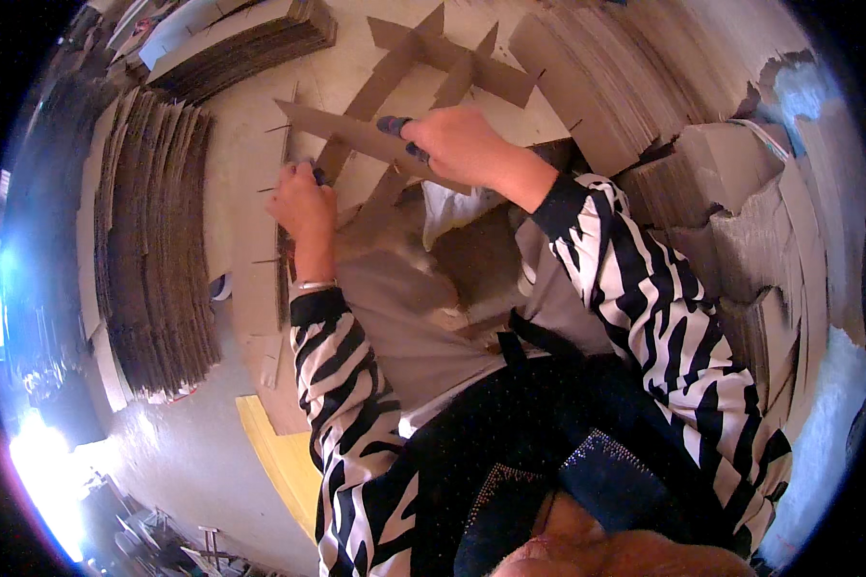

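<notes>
My right hand (457,144), with dark covers on some fingertips, pinches a long brown cardboard strip (351,132) that stands on edge and slants across the work surface. My left hand (303,200) is closed at the near end of a crossing cardboard strip (333,154), a dark cover on one fingertip. These strips meet in front of me; whether their slots are fully seated I cannot tell. Just beyond stands a cardboard divider (433,50) of interlocked strips. Flat slotted strips (284,255) lie beside my left hand.
A tall stack of cardboard pieces (154,245) stands on the left, another stack (245,48) at the far left. More stacked cardboard sheets (606,82) are at the far right, with further bundles (717,178) beside my right arm. A yellow board (279,457) lies near my left forearm.
</notes>
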Motion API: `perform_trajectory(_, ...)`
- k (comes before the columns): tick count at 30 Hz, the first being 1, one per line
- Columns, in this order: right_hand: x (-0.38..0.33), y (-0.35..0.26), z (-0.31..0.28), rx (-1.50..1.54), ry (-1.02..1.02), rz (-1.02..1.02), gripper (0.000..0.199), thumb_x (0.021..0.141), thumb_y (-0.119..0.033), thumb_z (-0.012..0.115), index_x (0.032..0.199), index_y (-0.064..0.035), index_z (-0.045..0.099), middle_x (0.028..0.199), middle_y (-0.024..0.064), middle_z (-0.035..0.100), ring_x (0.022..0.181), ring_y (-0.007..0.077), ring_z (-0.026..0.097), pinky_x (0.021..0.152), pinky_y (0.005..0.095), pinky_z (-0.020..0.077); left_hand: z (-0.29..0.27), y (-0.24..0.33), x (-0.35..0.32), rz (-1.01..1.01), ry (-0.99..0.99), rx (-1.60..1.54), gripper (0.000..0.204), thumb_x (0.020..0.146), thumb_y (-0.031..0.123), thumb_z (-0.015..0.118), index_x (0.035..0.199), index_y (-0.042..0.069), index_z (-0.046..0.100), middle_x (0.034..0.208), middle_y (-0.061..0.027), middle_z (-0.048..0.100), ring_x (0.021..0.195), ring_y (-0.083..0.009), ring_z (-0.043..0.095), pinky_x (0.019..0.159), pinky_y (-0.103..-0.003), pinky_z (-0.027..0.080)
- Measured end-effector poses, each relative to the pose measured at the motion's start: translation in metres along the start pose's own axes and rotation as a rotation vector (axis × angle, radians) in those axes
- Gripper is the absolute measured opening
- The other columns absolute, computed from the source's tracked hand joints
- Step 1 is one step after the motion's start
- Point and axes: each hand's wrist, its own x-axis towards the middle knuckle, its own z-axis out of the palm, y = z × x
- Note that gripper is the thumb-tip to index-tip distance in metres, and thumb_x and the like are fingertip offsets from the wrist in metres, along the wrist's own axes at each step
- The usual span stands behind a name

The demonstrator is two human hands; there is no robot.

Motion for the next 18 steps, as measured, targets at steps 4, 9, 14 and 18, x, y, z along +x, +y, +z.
perform_trajectory(4,-0.014,0.005,0.025,0.003,-0.049,0.003,0.025,0.073,-0.005,0.060,0.098,-0.0073,0.061,0.083,0.0137,0.063,0.080,0.0358,0.062,0.065,0.0478,0.0476,-0.013,0.015,-0.011,0.109,-0.009,-0.215,0.034,0.068,0.012,0.063,0.102,0.009,0.063,0.096,-0.0140,0.067,0.084,-0.0380,0.064,0.073,-0.047,0.051)
perform_trajectory(9,-0.039,0.015,0.013,0.037,-0.008,0.060,0.025,0.071,-0.004,0.061,0.096,-0.0072,0.060,0.083,0.0138,0.061,0.081,0.0355,0.061,0.066,0.0472,0.0479,0.011,0.045,-0.017,0.139,-0.372,-0.328,0.025,0.070,0.011,0.061,0.094,0.008,0.063,0.088,-0.0166,0.067,0.085,-0.0393,0.064,0.071,-0.049,0.051)
perform_trajectory(14,-0.041,-0.001,0.029,0.096,-0.006,-0.026,0.023,0.072,-0.005,0.060,0.095,-0.0078,0.061,0.081,0.0135,0.060,0.083,0.0351,0.061,0.067,0.0462,0.0484,0.019,0.049,-0.029,0.078,-0.374,-0.194,0.017,0.069,0.011,0.063,0.086,0.008,0.063,0.086,-0.0176,0.067,0.083,-0.0376,0.064,0.069,-0.049,0.051)
perform_trajectory(18,-0.056,0.021,0.039,-0.021,-0.057,0.026,0.023,0.074,-0.008,0.060,0.098,-0.0097,0.060,0.085,0.0099,0.063,0.086,0.0334,0.062,0.068,0.0459,0.0503,0.002,0.070,-0.028,0.182,-0.345,-0.260,0.018,0.069,0.011,0.064,0.086,0.008,0.063,0.089,-0.0169,0.066,0.086,-0.0365,0.064,0.070,-0.048,0.051)
